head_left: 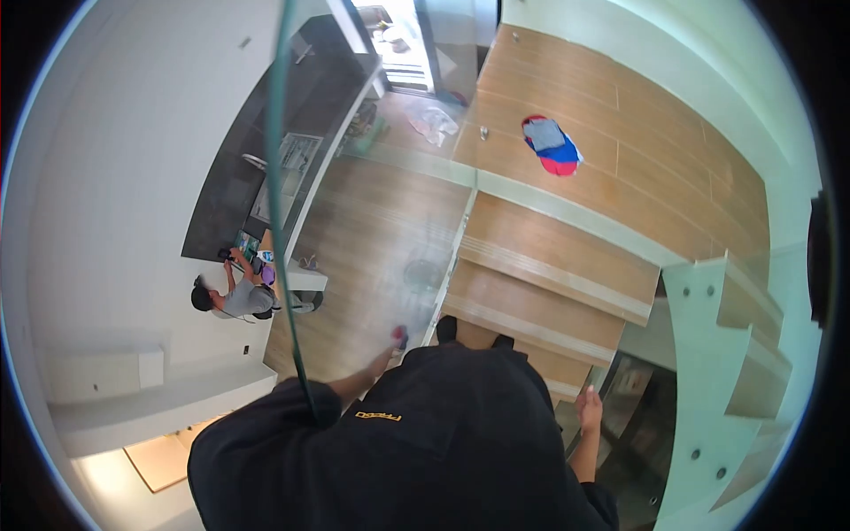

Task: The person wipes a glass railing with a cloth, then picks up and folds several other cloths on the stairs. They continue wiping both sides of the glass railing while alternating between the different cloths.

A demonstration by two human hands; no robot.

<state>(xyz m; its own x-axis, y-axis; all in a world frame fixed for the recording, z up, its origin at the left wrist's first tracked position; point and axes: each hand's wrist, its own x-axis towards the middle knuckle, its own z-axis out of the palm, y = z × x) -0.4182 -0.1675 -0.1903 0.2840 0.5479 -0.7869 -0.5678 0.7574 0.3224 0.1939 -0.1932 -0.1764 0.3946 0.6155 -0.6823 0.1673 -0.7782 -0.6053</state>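
Observation:
My left hand (387,352) is by the glass panel at the side of the stairs, its fingers bent around a small, blurred dark and red thing (401,336); I cannot tell what it is. My right hand (588,411) hangs at my other side near the lower stair edge, loosely open with nothing in it. My dark shoes (447,330) stand on a wooden step (522,301). Above the steps, on the wooden landing (655,133), lie folded grey, blue and red cloths (552,149).
Glass panels flank the stairs, one crossing upright at my left (277,177). More steps (753,372) rise at the right. Below left, a person (243,296) works at a dark counter (226,195) with a sink. A clear plastic bag (432,124) lies on the lower floor near the doorway.

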